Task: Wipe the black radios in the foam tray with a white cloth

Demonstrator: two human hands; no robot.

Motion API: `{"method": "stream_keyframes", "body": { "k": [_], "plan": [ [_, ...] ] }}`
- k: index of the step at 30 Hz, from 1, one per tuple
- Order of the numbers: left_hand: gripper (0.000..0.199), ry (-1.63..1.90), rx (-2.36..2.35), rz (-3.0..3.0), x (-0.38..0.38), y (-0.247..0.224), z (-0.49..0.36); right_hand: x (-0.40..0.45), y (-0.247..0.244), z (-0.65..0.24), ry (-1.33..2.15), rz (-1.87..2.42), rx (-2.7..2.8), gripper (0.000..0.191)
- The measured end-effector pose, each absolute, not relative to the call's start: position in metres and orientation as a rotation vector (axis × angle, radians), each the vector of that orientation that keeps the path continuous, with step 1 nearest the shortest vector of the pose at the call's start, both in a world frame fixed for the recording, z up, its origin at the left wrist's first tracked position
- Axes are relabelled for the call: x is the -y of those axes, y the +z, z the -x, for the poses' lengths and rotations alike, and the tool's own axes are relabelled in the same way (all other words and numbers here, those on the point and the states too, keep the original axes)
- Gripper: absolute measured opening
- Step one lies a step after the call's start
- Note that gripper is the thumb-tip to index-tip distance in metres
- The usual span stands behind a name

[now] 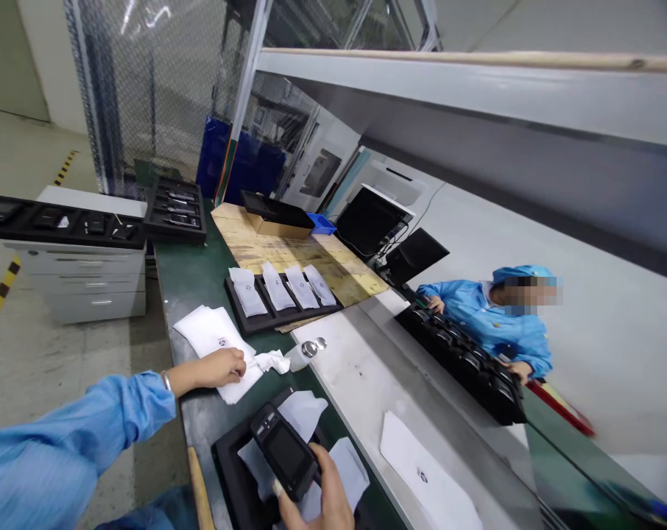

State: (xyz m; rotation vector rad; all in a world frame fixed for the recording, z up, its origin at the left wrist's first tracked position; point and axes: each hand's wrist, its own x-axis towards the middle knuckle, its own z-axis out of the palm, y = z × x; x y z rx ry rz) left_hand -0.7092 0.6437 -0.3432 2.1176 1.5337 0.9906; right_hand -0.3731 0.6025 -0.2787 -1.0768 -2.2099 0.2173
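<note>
Two hands engaged: my right hand [329, 495] grasps a black rectangular handheld device [285, 450] above the black foam tray [227, 462]; left hand [221, 367] curled on flat white logo-printed pouches [207, 335], pinch unclear. Step, I judge: pouch pick-up; next move calls for separating one

A black device [285, 453] is held tilted in the near centre, its dark screen turned upward and its buttons set at the far left end. White pouches [215, 331], marked with a small dark logo, are laid flat in a loose stack farther off to the left.
</note>
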Motion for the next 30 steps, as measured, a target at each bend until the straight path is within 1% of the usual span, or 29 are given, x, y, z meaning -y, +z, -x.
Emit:
{"method": "stream_keyframes", "body": {
  "k": [4, 9, 16, 24, 27, 30],
  "plan": [
    [0.012, 1.052, -1.590, -2.047, -0.645, -0.346, 0.708, -0.616, -0.290, 0.388, 0.200, 1.175, 2.195, 0.061],
    [0.013, 1.193, -1.648, -1.898, -0.637, -0.337, 0.703, -0.619, -0.295, 0.402, 0.216, 1.221, 2.095, 0.060],
    [0.016, 1.302, -1.712, -1.800, -0.624, -0.327, 0.668, -0.612, -0.294, 0.426, 0.119, 1.392, 1.963, 0.067],
    [0.017, 1.394, -1.648, -1.700, -0.617, -0.322, 0.651, -0.611, -0.302, 0.433, -0.108, 1.281, 2.031, 0.065],
    [0.016, 1.422, -1.639, -1.683, -0.615, -0.319, 0.652, -0.610, -0.305, 0.434, -0.088, 1.280, 2.047, 0.064],
    [0.015, 1.421, -1.638, -1.692, -0.613, -0.318, 0.653, -0.608, -0.303, 0.434, 0.009, 1.324, 2.041, 0.063]
  ]
}}
